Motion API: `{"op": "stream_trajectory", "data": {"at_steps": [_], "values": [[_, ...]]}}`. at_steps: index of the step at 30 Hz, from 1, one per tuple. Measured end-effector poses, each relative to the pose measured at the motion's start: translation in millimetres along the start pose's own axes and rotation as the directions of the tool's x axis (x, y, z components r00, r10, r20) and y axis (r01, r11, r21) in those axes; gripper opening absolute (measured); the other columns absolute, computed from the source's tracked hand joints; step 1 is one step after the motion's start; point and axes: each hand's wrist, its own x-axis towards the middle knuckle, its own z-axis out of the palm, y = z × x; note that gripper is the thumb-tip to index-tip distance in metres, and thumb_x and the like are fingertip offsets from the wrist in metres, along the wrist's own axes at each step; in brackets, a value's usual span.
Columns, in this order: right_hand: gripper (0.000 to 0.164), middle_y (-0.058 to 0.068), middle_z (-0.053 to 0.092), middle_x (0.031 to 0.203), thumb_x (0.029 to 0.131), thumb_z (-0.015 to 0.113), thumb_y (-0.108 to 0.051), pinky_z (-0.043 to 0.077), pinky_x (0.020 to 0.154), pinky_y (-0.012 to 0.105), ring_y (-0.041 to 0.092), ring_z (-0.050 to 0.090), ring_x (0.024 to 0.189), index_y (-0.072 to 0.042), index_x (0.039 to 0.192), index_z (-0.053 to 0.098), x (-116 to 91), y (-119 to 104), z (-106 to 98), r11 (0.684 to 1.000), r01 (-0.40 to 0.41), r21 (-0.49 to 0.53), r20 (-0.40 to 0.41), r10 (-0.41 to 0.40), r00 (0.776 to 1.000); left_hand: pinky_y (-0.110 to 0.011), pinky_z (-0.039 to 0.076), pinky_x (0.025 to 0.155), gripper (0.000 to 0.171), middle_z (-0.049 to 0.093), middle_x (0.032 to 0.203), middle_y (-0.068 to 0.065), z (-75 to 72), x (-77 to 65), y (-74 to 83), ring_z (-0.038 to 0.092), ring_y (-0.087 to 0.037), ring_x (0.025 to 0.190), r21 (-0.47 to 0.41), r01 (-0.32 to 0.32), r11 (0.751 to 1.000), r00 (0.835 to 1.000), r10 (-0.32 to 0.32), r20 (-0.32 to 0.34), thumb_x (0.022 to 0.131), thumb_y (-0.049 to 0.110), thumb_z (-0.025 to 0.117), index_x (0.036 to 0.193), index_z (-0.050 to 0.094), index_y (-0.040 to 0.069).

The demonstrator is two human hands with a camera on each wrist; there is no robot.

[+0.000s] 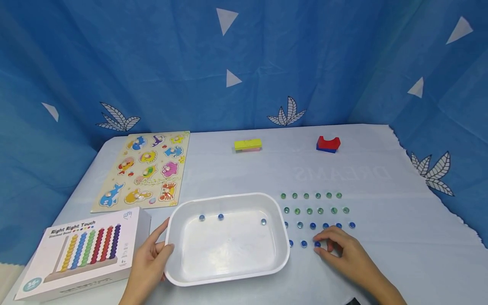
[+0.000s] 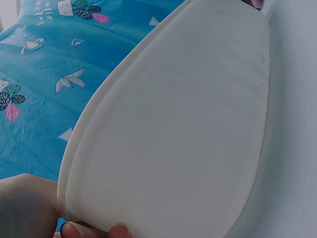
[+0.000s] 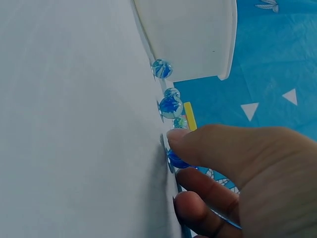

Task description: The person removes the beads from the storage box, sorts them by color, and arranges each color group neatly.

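Observation:
My left hand [image 1: 148, 262] grips the left rim of a white tray [image 1: 228, 277], thumb over the edge. Two blue marbles and one paler marble [image 1: 263, 221] lie inside it. Right of the tray, my right hand [image 1: 345, 254] pinches a dark blue marble [image 1: 317, 244] between thumb and fingertips, low at the tabletop. In the right wrist view the thumb covers part of that marble [image 3: 177, 159]. It is at the right end of the nearest row, beside another blue marble [image 1: 303, 244]. Seen from the left wrist, the tray's outer wall [image 2: 168, 119] fills most of the view.
Rows of green marbles [image 1: 309, 210] and blue marbles [image 1: 338, 225] stretch beyond the right hand. A boxed bead toy [image 1: 87, 250] and an animal puzzle board [image 1: 142, 169] lie at left. Farther back are a yellow block [image 1: 248, 144] and a red block [image 1: 328, 142].

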Motion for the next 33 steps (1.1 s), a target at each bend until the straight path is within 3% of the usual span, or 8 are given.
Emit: {"op": "stream_trajectory", "data": {"at_steps": [27, 33], "values": [[0.03, -0.017, 0.047, 0.071, 0.066, 0.075, -0.004, 0.036, 0.049, 0.013, -0.002, 0.042, 0.06, -0.025, 0.084, 0.063, -0.4, 2.9, 2.0, 1.0, 0.013, -0.022, -0.035, -0.014, 0.999, -0.027, 0.041, 0.035, 0.055, 0.065, 0.069, -0.01, 0.0, -0.4, 0.5, 0.046, -0.011, 0.035, 0.028, 0.014, 1.0, 1.0, -0.014, -0.005, 0.086, 0.004, 0.048, 0.138, 0.035, 0.016], [0.026, -0.016, 0.046, 0.072, 0.068, 0.076, -0.01, 0.035, 0.05, 0.012, -0.002, 0.041, 0.06, -0.027, 0.083, 0.063, -0.1, 1.5, 1.5, 1.0, 0.019, -0.018, -0.033, -0.019, 0.999, -0.026, 0.041, 0.035, 0.055, 0.066, 0.07, -0.009, 0.4, 0.3, -0.5, 0.045, -0.01, 0.035, 0.021, 0.005, 1.0, 1.0, -0.005, -0.002, 0.087, 0.004, 0.048, 0.138, 0.034, 0.015]]}}
